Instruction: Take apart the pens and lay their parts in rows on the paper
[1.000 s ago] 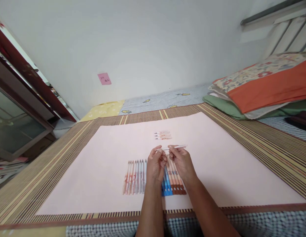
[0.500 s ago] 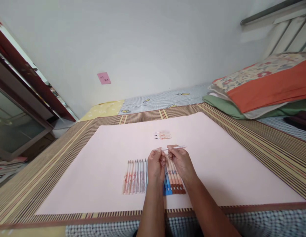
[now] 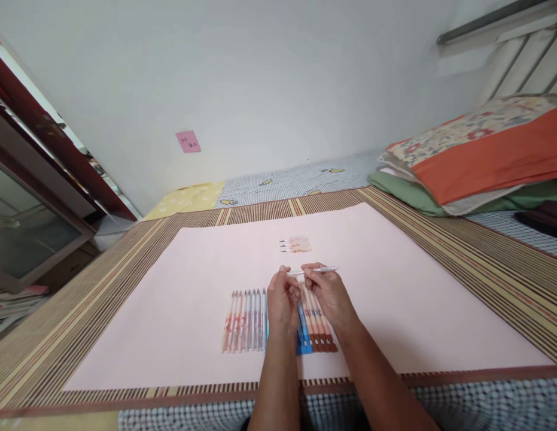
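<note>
Above the paper I hold a slim white pen (image 3: 327, 269) level, with both hands on it. My left hand (image 3: 282, 299) is closed in a pinch at the pen's left end, and its fingertips hide that tip. My right hand (image 3: 329, 293) is closed round the pen's middle, its right end sticking out past the fingers. Just beyond, several patterned pens with dark tips (image 3: 297, 245) lie pointing left. Under and beside my hands runs a row of pens: pale patterned ones (image 3: 244, 323), blue ones (image 3: 304, 332) and peach ones with brown ends (image 3: 320, 326). My left arm covers part of this row.
A large pale pink sheet (image 3: 161, 323) lies on a striped mat (image 3: 103, 287). Folded bedding (image 3: 480, 161) with an orange band is stacked at the right. Behind stands a white wall with a pink note (image 3: 188, 142). A glass-panelled door (image 3: 27, 221) is at the left.
My left fingers have shifted slightly on the pen's left end, with the thumb now higher. The pen stays between both hands, and the pens on the sheet lie as before.
</note>
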Motion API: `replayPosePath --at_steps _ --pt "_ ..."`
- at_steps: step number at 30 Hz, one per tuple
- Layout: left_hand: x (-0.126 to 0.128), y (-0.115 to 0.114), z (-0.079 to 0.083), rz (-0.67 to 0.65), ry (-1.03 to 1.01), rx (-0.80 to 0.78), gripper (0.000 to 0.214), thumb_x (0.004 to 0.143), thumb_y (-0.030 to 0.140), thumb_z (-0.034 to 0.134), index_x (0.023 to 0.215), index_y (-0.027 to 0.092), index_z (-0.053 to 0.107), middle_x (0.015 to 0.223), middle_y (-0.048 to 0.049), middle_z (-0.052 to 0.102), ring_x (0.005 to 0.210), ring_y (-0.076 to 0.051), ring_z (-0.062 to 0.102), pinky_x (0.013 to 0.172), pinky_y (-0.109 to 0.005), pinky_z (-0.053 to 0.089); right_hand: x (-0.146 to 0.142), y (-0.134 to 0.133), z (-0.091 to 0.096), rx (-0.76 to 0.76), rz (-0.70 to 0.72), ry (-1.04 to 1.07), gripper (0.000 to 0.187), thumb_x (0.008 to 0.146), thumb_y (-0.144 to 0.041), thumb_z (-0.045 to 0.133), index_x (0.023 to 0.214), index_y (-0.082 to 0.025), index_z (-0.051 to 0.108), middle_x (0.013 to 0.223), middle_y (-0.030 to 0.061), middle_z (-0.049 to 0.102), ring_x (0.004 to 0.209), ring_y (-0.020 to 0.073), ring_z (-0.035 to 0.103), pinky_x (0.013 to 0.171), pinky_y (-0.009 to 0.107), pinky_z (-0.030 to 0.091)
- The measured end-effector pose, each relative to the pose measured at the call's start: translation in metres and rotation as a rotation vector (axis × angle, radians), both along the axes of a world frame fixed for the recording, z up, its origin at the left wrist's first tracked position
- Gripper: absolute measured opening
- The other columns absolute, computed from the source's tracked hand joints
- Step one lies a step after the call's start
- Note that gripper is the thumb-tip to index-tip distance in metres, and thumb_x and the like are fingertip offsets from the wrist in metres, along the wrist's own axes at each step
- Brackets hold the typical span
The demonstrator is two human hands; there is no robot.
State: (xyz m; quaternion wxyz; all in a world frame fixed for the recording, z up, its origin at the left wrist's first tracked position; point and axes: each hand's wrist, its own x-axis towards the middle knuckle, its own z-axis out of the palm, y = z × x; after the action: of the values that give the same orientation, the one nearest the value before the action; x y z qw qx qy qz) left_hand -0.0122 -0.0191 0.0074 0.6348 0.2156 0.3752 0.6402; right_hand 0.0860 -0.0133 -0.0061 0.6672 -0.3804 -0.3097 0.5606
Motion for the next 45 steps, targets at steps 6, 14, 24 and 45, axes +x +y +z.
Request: replayPosePath --at_steps 6,14,24,45 --pt "-0.003 0.003 -0.002 0.032 -0.110 -0.024 0.041 0.062 0.032 0.092 0.069 0.016 0.055 0.055 0.0051 0.055 0.041 -0.003 0.042 0.039 -0.013 0.027 0.005 0.000 0.003 0.001 -0.016 0.040 0.024 0.059 -0.033 0.087 0.074 -0.018 0.076 0.056 -0.0035 0.056 0.056 0.0106 0.047 0.056 0.027 0.036" --pt "-0.006 0.005 -0.003 0.068 -0.200 -0.122 0.026 0.087 0.019 0.075 0.071 0.013 0.056 0.057 0.0023 0.056 0.041 -0.003 0.044 0.037 -0.011 0.029 0.011 0.002 0.001 0.029 -0.037 0.081 0.026 0.063 -0.036 0.087 0.077 -0.019 0.075 0.062 -0.0032 0.057 0.057 0.0099 0.048 0.055 0.027 0.039" --pt "-0.009 0.006 -0.001 0.127 -0.329 -0.197 0.028 0.100 0.011 0.055 0.072 0.012 0.059 0.061 -0.0012 0.058 0.045 -0.004 0.047 0.040 -0.011 0.036 0.017 0.004 0.000 -0.014 -0.086 0.315 0.031 0.057 -0.029 0.095 0.078 -0.019 0.075 0.072 -0.0031 0.062 0.062 0.0067 0.051 0.053 0.019 0.045" --pt "-0.010 0.009 0.000 0.162 -0.387 -0.161 0.020 0.095 0.012 0.061 0.076 0.013 0.066 0.071 -0.0037 0.067 0.058 -0.009 0.060 0.054 -0.018 0.050 -0.020 -0.009 -0.004 -0.009 0.112 0.101 0.031 0.071 -0.045 0.085 0.072 -0.021 0.066 0.072 0.0017 0.070 0.068 0.0156 0.064 0.070 0.031 0.053"
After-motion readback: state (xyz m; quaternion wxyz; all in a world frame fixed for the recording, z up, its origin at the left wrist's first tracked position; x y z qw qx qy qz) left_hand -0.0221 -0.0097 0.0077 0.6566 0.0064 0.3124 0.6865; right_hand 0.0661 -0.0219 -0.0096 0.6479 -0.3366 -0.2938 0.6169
